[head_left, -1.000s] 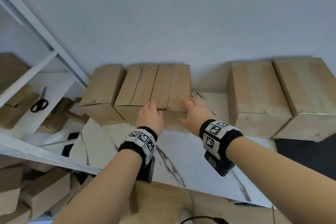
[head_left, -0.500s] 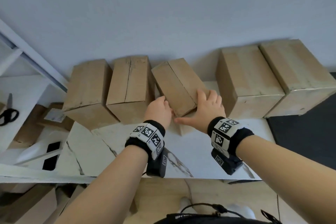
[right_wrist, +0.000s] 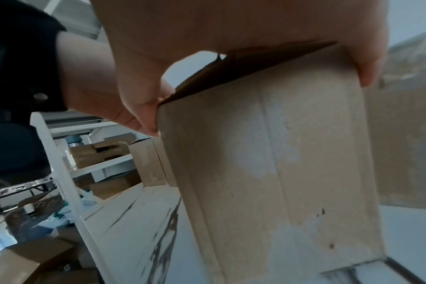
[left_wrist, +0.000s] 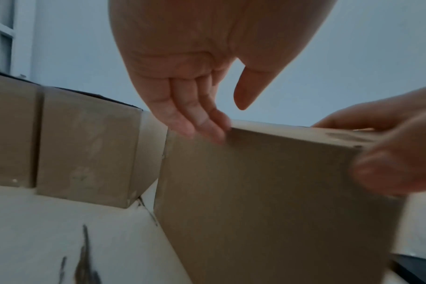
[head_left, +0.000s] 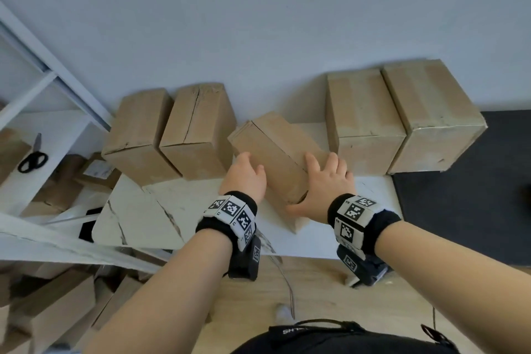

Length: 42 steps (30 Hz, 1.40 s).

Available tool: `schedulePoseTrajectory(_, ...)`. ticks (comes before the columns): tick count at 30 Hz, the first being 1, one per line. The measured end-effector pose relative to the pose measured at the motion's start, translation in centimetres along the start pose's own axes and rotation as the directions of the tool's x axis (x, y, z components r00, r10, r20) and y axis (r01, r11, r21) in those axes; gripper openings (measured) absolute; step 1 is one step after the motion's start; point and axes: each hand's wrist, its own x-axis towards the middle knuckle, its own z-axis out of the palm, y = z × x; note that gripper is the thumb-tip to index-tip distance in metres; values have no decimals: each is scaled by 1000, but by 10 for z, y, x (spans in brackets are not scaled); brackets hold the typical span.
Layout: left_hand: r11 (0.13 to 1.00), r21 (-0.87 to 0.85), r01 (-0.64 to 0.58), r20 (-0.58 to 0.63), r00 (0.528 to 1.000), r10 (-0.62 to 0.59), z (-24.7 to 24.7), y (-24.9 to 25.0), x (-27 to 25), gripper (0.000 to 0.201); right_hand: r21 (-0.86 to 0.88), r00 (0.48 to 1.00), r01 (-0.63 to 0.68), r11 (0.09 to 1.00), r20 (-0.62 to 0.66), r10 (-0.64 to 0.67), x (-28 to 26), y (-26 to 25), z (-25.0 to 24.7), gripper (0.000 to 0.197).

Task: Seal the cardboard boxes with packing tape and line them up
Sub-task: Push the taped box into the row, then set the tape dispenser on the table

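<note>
A plain cardboard box (head_left: pixel 275 152) stands askew on the white marble table (head_left: pixel 149 215), between two boxes on its left and two on its right. My left hand (head_left: pixel 244 175) presses straight fingers against the box's left side near the top edge; in the left wrist view the left hand (left_wrist: pixel 227 121) keeps its thumb apart from the box (left_wrist: pixel 268 192). My right hand (head_left: pixel 327 181) grips the near top end. In the right wrist view the right hand (right_wrist: pixel 255 100) spans the box (right_wrist: pixel 280 163), thumb on one edge, fingers over the other. No tape shows on it.
Two boxes (head_left: pixel 198 129) stand side by side against the wall at left, two larger ones (head_left: pixel 362 115) at right. Scissors (head_left: pixel 31 159) lie on a white shelf at far left. A dark mat (head_left: pixel 459 181) adjoins the table's right end. Loose cardboard (head_left: pixel 57 310) piles on the floor.
The middle box has been pulled away from the left pair, turned at an angle and drawn toward me. Both hands moved with it, from its front face to its sides.
</note>
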Motion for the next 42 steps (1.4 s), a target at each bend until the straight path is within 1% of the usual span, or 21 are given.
schedulePoseTrajectory(1, 999, 42, 2, -36, 999, 0, 2, 2, -7, 50, 7, 999, 27, 1000, 27, -27, -7, 11, -2, 113)
schedulePoseTrajectory(3, 985, 174, -18, -126, 991, 41, 4, 6, -18, 57, 11, 994, 72, 997, 83, -72, -16, 31, -8, 114)
schedulePoseTrajectory(4, 970, 241, -33, -148, 986, 71, 8, 10, -26, 62, 9, 990, 94, 995, 108, -95, -23, 44, -11, 114)
schedulePoseTrajectory(5, 956, 290, -48, -142, 985, 93, 12, 15, -34, 68, 5, 985, 117, 993, 127, -116, -29, 57, -14, 113)
schedulePoseTrajectory(6, 942, 330, -63, -108, 989, 104, 18, 20, -40, 73, 0, 981, 140, 990, 133, -139, -34, 70, -17, 109)
schedulePoseTrajectory(8, 918, 383, -104, -5, 993, 115, 32, 30, -53, 80, -25, 974, 197, 980, 115, -193, -42, 94, -22, 95)
schedulePoseTrajectory(10, 901, 413, -137, 87, 990, 111, 47, 39, -66, 80, -52, 970, 227, 973, 106, -220, -48, 115, -26, 84)
schedulePoseTrajectory(12, 883, 446, -146, 140, 986, 92, 62, 46, -79, 76, -52, 970, 225, 973, 108, -218, -55, 129, -27, 81)
schedulePoseTrajectory(16, 862, 485, -148, 172, 982, 72, 72, 56, -96, 73, -16, 973, 215, 977, 91, -212, -66, 146, -25, 79)
schedulePoseTrajectory(19, 856, 493, -156, 202, 977, 61, 71, 62, -99, 73, 19, 975, 207, 978, 79, -207, -69, 152, -23, 78)
schedulePoseTrajectory(21, 853, 500, -153, 200, 978, 59, 70, 68, -100, 71, 36, 975, 213, 976, 57, -215, -69, 154, -24, 76)
schedulePoseTrajectory(23, 838, 511, -189, 186, 977, 107, 73, 78, -104, 66, 51, 973, 230, 972, 21, -231, -70, 156, -24, 75)
schedulePoseTrajectory(25, 824, 503, -262, 184, 963, 194, 77, 93, -108, 61, 128, 974, 225, 966, -33, -223, -74, 158, -25, 71)
schedulePoseTrajectory(28, 800, 458, -387, 209, 922, 326, 87, 120, -109, 57, 293, 975, 186, 938, -173, -139, -75, 170, -31, 56)
schedulePoseTrajectory(30, 769, 429, -474, 248, 880, 404, 96, 140, -111, 56, 397, 970, 111, 911, -243, -13, -75, 185, -31, 46)
schedulePoseTrajectory(31, 751, 412, -517, 276, 856, 438, 101, 151, -112, 56, 441, 965, 56, 896, -254, 65, -76, 194, -30, 42)
schedulePoseTrajectory(33, 708, 380, -595, 329, 803, 497, 116, 175, -114, 54, 475, 950, -68, 877, -238, 203, -79, 218, -30, 39)
schedulePoseTrajectory(35, 648, 362, -670, 373, 741, 558, 132, 200, -117, 50, 460, 930, -191, 867, -199, 310, -82, 248, -31, 40)
schedulePoseTrajectory(38, 551, 329, -767, 446, 641, 624, 160, 233, -125, 45, 446, 874, -329, 832, -191, 448, -93, 296, -30, 42)
schedulePoseTrajectory(40, 524, 306, -795, 500, 602, 622, 178, 251, -132, 45, 423, 832, -410, 808, -189, 521, -101, 325, -29, 45)
schedulePoseTrajectory(42, 523, 290, -801, 562, 585, 585, 196, 266, -137, 47, 374, 799, -496, 784, -157, 580, -108, 351, -28, 48)
